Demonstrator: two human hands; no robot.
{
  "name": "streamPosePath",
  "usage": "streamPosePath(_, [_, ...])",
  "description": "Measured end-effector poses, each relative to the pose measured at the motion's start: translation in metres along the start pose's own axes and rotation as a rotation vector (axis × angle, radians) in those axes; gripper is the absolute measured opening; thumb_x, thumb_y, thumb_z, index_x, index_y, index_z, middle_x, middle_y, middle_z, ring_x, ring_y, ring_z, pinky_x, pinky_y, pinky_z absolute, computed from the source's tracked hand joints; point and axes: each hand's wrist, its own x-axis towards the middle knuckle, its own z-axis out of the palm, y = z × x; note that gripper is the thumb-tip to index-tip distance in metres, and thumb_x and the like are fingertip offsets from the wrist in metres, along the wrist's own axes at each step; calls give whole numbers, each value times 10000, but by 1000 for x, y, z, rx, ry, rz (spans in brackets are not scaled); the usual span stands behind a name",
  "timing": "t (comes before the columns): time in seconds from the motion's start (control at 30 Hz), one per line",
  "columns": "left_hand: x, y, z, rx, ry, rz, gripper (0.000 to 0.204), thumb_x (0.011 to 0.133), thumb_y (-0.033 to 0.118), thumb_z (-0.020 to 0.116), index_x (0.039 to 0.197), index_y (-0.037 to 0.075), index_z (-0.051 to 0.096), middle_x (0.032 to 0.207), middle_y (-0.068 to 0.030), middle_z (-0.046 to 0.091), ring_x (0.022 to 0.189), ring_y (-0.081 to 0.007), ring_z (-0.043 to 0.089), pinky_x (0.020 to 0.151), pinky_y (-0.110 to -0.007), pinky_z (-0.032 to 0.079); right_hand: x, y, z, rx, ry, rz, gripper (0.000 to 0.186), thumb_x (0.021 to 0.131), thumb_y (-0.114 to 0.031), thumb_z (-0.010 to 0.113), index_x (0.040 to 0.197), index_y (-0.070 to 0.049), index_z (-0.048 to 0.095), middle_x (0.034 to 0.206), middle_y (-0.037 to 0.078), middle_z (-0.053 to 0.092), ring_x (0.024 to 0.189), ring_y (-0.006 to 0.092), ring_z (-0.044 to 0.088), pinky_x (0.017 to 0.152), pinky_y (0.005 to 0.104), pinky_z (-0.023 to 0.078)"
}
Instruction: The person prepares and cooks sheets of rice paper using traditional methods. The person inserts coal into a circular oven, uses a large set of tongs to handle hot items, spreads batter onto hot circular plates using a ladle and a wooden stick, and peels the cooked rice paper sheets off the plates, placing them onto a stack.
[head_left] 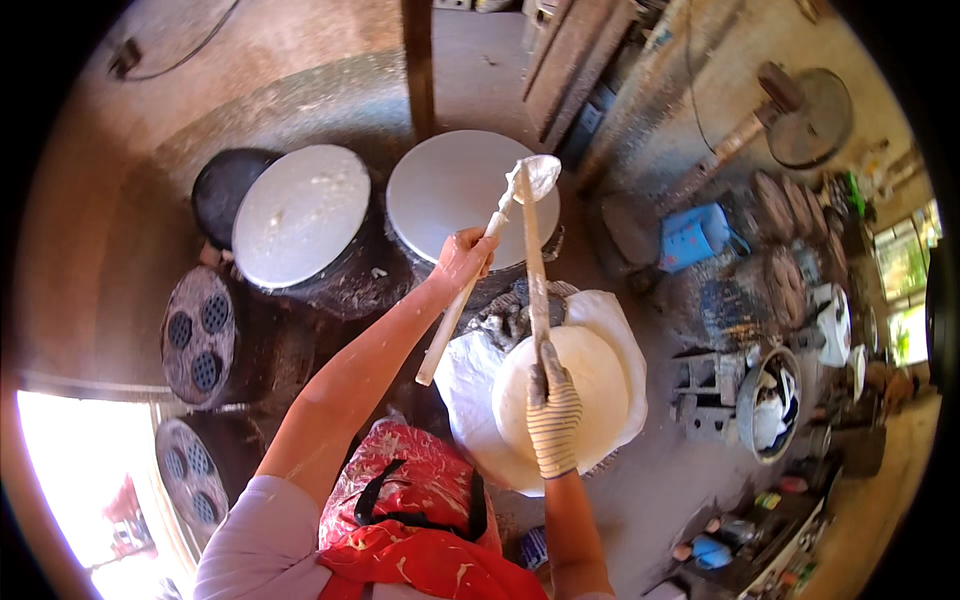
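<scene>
My bare left hand [464,258] grips a pale stick [434,352], held diagonally. My right hand [550,420], in a striped glove, is closed on a long wooden stick [533,260]. The sticks' upper ends meet at a head coated in white paste [538,178]; I cannot tell which stick it belongs to. They are over a large round light grey griddle [422,190]. Below my right hand is a tub of creamy batter [600,385] with a white liner [625,340] round it, and a dark crumpled cloth [495,322] lies at its back.
A second pale griddle [290,215], a black pan [215,175] and drums with perforated round tops [193,340] stand left. Right are a blue bucket [690,238], concrete blocks [700,390] and a metal basin [750,410]. A wooden post [418,70] rises behind the griddles.
</scene>
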Motion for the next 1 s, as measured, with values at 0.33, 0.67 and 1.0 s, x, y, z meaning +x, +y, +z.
streamPosePath(0.33, [68,-30,6,256,-149,38,265,799,228,557,960,20,593,611,-71,527,527,-136,516,512,-296,446,-1,7,71,41,109,167,360,878,-124,517,1223,-25,495,1122,203,571,972,323,578,838,372,455])
streamPosePath(0.67, [78,-46,-19,708,-150,233,363,796,249,574,1134,123,528,838,-125,611,752,-327,586,676,-403,458,10,-7,135,51,193,312,422,850,-111,506,1265,-48,455,1159,187,549,1034,343,530,870,368,430])
streamPosePath(1.0, [104,-35,-46,1030,-132,413,444,811,249,552,1243,198,463,1027,-97,605,786,-309,608,666,-409,488,19,-9,174,152,237,339,509,837,-12,500,1329,-53,376,1205,151,514,1083,239,521,876,275,426])
